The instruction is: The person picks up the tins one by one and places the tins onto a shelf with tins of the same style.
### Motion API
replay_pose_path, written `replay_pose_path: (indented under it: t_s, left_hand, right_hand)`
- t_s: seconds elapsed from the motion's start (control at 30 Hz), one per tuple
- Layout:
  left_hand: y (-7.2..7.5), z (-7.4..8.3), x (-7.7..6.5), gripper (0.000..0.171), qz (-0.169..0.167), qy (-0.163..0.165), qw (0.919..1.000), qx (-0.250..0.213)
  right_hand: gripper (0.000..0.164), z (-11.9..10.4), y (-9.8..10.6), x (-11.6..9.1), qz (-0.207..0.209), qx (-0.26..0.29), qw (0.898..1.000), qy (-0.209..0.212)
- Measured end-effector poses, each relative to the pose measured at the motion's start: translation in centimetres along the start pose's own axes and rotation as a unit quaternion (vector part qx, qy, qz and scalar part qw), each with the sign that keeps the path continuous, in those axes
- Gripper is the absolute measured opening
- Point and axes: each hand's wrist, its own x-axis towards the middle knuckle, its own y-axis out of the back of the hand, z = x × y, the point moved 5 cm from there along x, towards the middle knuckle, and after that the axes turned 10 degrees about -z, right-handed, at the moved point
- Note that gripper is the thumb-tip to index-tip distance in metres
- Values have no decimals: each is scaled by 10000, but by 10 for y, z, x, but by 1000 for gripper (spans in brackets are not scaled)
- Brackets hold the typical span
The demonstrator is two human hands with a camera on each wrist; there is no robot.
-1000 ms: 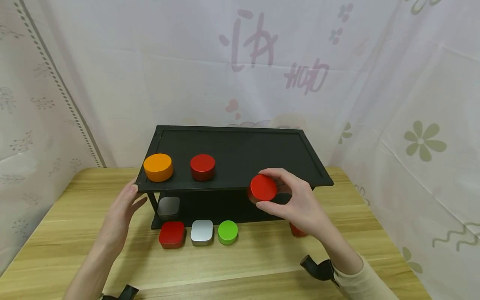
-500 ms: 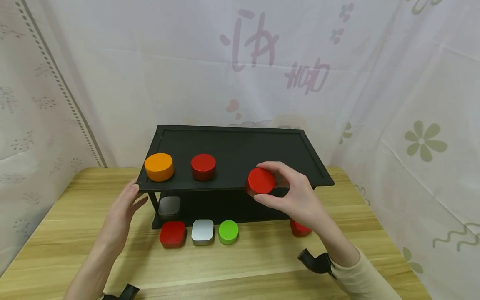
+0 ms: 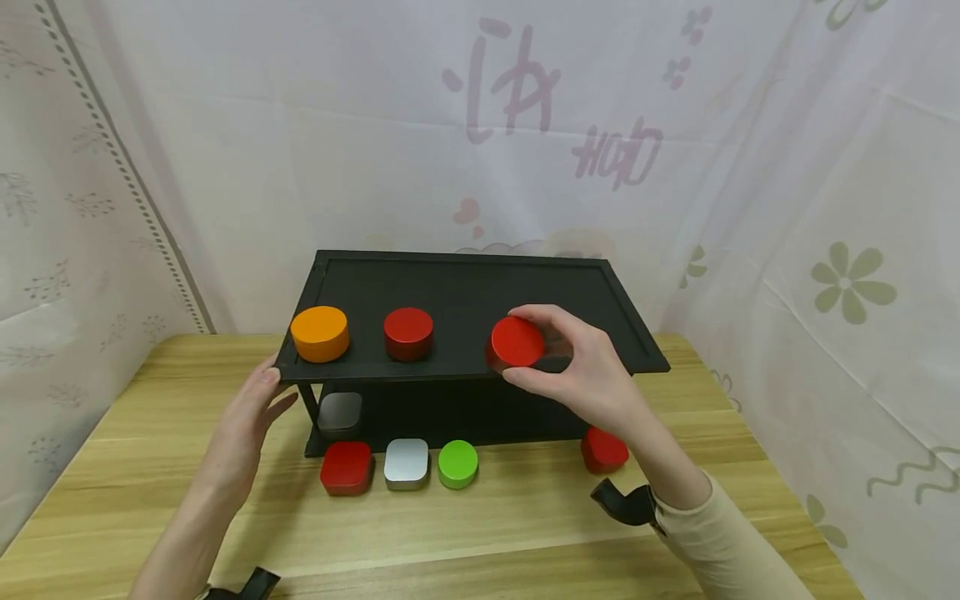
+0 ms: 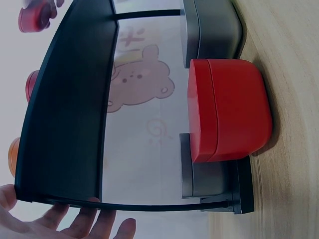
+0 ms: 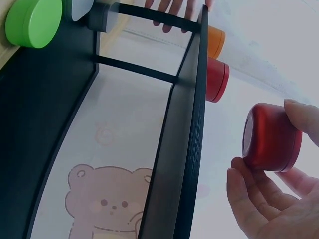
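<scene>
In my right hand a round red tin is pinched between thumb and fingers, tilted, over the front of the black two-tier shelf. The right wrist view shows that red tin apart from the shelf's upper board. My left hand touches the shelf's front left corner, its thumb at the board's edge and its fairly straight fingers along the side post. On the upper board stand a round orange tin at the left and another round red tin beside it.
A grey square tin sits on the lower tier's left end. In front stand a red square tin, a silver square tin and a green round tin. Another red tin is by my right forearm. Patterned cloth hangs behind.
My right hand has carried the red tin upward and slightly left, from the shelf's front edge to over the upper board. The left hand stays at the corner.
</scene>
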Motion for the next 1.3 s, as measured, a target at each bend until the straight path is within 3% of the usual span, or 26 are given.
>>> replay_pose_path:
  t_s: [0.77,1.3]
  left_hand:
    - [-1,1,1,45,20,16,10000,-10]
    - [0,0,1,46,27,-35,10000,-62]
  right_hand:
    - [54,18,1,25,-257,10,9991,-329]
    - [55,25,-6,35,-656,-19,9972,-372]
